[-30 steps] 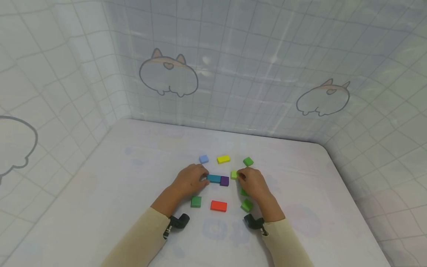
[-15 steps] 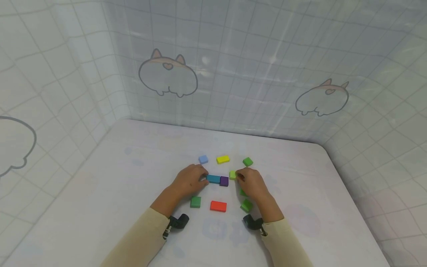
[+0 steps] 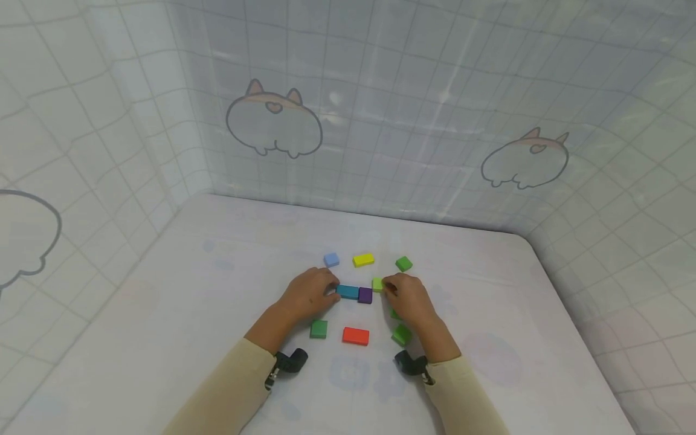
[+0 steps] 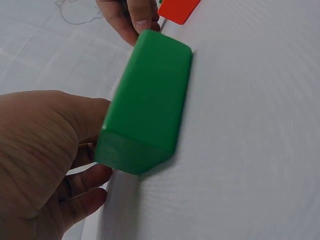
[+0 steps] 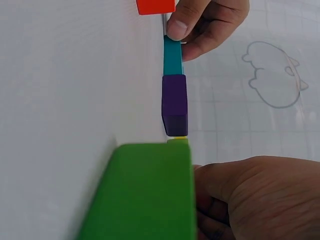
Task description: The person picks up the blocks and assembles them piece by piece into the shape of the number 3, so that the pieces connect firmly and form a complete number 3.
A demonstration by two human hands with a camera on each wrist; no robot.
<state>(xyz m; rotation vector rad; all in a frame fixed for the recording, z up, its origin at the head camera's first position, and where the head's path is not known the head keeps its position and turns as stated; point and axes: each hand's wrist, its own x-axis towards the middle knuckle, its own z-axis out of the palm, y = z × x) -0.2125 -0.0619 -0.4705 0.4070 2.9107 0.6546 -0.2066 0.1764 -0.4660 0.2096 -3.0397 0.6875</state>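
In the head view, a teal block (image 3: 348, 292) and a purple block (image 3: 365, 295) lie end to end on the table. My left hand (image 3: 309, 294) pinches the teal block's left end between thumb and fingers. On the other side, my right hand (image 3: 411, 297) holds a lime green block (image 3: 377, 284) by its right part, close to the purple block's upper right corner. The fingers cover part of the lime piece. From the right wrist, the purple block (image 5: 175, 97) lines up with the teal block (image 5: 173, 59), where the left thumb presses.
Behind the hands lie a light blue block (image 3: 331, 260), a yellow block (image 3: 364, 260) and a green block (image 3: 404, 263). Nearer are a dark green block (image 3: 319, 329), a red block (image 3: 356, 336) and another green block (image 3: 402, 335). One more green block (image 3: 396, 314) is partly under the right hand.
My right hand has slid the lime green block slightly left, narrowing its gap to the purple block. The left hand and the teal block stay in place.
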